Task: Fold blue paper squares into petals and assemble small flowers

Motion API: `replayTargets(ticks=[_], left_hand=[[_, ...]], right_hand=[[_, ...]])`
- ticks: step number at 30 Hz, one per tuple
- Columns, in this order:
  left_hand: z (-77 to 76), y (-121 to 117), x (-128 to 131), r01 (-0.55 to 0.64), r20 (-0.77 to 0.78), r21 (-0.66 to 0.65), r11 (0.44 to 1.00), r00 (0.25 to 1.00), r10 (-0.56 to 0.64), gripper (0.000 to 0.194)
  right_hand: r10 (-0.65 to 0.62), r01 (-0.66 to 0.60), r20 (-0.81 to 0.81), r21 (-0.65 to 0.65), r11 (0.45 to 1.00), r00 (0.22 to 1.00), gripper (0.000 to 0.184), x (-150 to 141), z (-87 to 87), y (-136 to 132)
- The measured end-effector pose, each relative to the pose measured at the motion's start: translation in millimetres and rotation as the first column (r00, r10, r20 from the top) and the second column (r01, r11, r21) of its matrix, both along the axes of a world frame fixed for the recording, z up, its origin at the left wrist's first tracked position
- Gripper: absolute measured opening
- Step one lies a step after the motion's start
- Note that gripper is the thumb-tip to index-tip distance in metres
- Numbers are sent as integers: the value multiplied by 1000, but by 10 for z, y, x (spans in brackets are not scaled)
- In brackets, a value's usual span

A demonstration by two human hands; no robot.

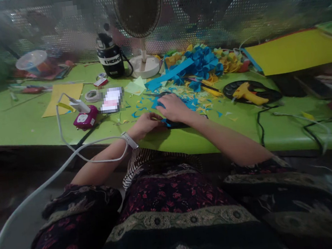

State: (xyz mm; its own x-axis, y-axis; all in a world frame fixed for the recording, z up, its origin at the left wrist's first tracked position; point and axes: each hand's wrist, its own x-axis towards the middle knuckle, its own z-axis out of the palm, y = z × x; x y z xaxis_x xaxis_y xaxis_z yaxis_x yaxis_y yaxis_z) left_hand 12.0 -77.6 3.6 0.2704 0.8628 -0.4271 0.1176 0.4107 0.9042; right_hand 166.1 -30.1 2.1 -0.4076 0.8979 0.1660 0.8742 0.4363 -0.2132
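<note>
Together, the left hand (145, 126) and right hand (173, 108) press on a dark paper strip (181, 124) edged with blue, and the fingers lie close over it; whether either grip is clamped on it cannot be told. Blue and yellow paper scraps (194, 105) litter the green desk (186, 143) around the strip. Just beyond lie a heap of folded blue paper (199, 66) and a yellow glue gun (248, 93) on a black stand (230, 89).
</note>
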Motion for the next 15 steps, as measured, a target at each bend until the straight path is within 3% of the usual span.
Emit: replayTargets(ticks=[15], left_hand=[[61,-30,13,12,-36,-5,1000,999,-12,16]], right_hand=[[2,-5,-48,-68,998,999,44,26,-20,76]])
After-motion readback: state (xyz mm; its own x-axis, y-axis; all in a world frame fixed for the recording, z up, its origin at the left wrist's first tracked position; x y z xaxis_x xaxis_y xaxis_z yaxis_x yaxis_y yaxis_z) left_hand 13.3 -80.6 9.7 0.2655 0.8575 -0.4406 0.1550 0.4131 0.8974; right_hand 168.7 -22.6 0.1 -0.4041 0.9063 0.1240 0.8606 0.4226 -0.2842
